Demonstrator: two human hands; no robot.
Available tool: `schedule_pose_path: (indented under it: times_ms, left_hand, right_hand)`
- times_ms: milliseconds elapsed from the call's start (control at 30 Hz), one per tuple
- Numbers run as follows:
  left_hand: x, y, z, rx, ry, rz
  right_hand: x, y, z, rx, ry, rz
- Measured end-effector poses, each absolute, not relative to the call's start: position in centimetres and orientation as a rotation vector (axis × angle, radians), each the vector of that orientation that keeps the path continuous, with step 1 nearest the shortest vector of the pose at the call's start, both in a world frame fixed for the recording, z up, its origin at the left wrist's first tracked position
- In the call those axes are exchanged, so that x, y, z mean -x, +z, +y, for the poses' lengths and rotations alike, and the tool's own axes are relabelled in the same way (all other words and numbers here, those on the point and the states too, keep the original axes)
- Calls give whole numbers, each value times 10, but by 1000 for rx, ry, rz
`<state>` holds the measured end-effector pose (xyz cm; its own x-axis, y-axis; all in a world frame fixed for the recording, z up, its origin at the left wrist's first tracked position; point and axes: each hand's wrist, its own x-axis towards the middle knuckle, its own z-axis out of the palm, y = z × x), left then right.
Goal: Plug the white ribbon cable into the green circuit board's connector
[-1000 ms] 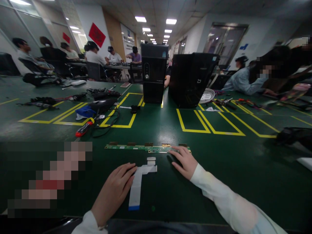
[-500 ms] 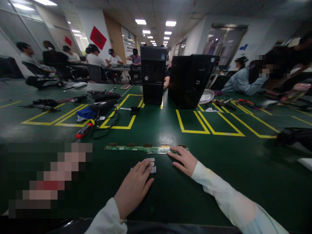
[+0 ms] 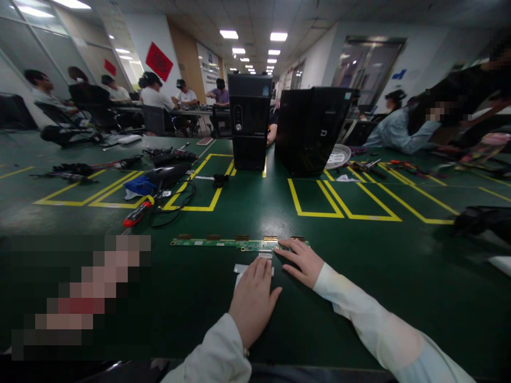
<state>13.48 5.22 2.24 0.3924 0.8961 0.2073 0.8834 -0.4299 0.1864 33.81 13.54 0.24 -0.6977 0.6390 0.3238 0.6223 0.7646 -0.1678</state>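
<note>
We see the left hand (image 3: 255, 295) just below the middle of the frame, palm down over the white cable (image 3: 241, 269). Its fingers lie straight and close together, the thumb stands apart, and they cover much of the cable; we cannot tell whether anything is pinched beneath. The cable's upper end shows past the fingertips, just below the green board (image 3: 215, 243), which runs across the centre of the frame. To the right, our right hand (image 3: 302, 264) is spread loosely, fingertips at the board's right part, with nothing clasped. Both lie on the green table (image 3: 399, 276). Two black towers, one upper centre (image 3: 249, 122) and one right of it (image 3: 313, 130), stand beyond, and a red handle (image 3: 136, 214) lies left of centre.
</note>
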Motion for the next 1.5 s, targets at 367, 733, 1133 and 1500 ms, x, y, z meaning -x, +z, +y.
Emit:
schedule_pose_path:
  times_ms: [367, 733, 1133, 1500]
  left_hand:
    - [-147, 20, 54, -2576, 403, 1773]
    - [-156, 20, 55, -2573, 376, 1867]
    - [-154, 21, 58, -2606, 335, 1838]
    - [-156, 15, 59, -2615, 344, 1863]
  right_hand:
    - [-337, 2, 135, 974, 69, -2594]
    - [-337, 1, 135, 972, 92, -2581]
    - [-340, 2, 135, 950, 127, -2608]
    - [-339, 2, 134, 961, 114, -2609]
